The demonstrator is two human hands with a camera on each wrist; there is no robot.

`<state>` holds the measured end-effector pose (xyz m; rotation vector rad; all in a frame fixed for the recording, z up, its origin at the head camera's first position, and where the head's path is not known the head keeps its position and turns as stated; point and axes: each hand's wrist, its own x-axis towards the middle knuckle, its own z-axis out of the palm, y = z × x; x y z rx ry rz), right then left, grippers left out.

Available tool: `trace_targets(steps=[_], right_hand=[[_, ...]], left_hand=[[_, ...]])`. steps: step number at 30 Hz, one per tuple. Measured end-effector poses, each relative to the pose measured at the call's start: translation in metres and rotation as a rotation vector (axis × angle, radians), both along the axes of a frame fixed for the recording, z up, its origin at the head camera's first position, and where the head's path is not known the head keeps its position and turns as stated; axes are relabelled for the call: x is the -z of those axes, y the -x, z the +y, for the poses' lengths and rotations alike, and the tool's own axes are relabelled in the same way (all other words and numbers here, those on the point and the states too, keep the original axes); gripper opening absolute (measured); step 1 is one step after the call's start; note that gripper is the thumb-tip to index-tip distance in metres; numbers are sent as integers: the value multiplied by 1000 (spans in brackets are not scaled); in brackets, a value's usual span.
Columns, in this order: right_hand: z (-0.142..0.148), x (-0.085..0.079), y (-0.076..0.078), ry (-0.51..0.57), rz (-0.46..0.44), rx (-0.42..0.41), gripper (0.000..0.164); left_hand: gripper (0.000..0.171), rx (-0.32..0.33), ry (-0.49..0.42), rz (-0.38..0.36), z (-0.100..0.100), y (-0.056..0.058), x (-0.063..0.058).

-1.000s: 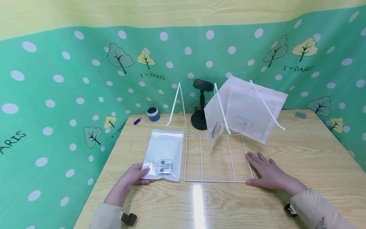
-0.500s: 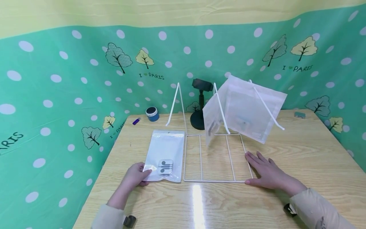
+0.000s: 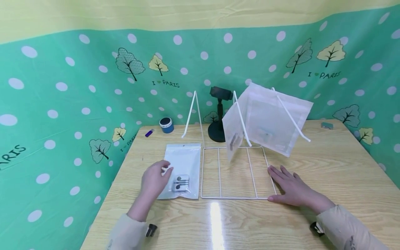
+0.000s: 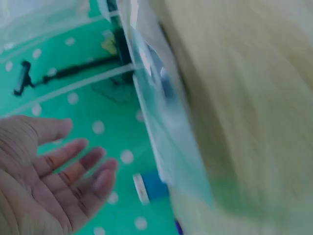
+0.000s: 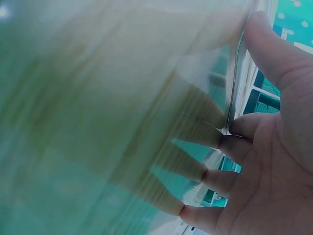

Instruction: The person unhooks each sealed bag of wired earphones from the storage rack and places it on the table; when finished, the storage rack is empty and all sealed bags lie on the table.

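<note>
A white zip pouch point(image 3: 184, 158) lies flat on the table at the left of a white wire rack point(image 3: 237, 198). Wired earphones in a clear case point(image 3: 181, 183) show at the pouch's lower part. Over the pouch's left edge hovers my left hand point(image 3: 153, 180); in the left wrist view that hand point(image 4: 58, 181) has loosely bent fingers with nothing in them, apart from the pouch. My right hand point(image 3: 290, 189) rests at the rack's right side with fingers spread, its fingertips on the table at the base wire. From the rack's prongs hang two translucent pouches point(image 3: 276, 119).
Behind the rack stands a black device on a round base point(image 3: 216, 132). A blue jar-shaped object point(image 3: 167, 125) and a purple USB stick point(image 3: 149, 133) sit at the back left. A small green item point(image 3: 327, 125) lies back right. A patterned curtain point(image 3: 93, 69) encloses the table.
My left hand has let go of the pouch's lower left corner and moved up and slightly right above it. The right hand has stayed at the rack.
</note>
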<state>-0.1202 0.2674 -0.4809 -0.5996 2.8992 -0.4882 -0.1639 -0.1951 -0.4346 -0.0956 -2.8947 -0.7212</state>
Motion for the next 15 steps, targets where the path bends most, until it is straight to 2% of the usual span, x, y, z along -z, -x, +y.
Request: trace_targets(steps=[4, 10, 12, 15], right_hand=[[0, -2, -1, 5, 8, -7, 100], [-1, -2, -1, 6, 7, -3, 100], [-1, -2, -1, 5, 7, -1, 100], [-1, -2, -1, 7, 2, 1, 100]], left_hand=[[33, 145, -93, 25, 32, 8, -4], [48, 371, -166, 49, 76, 24, -1], [52, 414, -193, 45, 90, 28, 0], [57, 440, -226, 13, 108, 35, 1]])
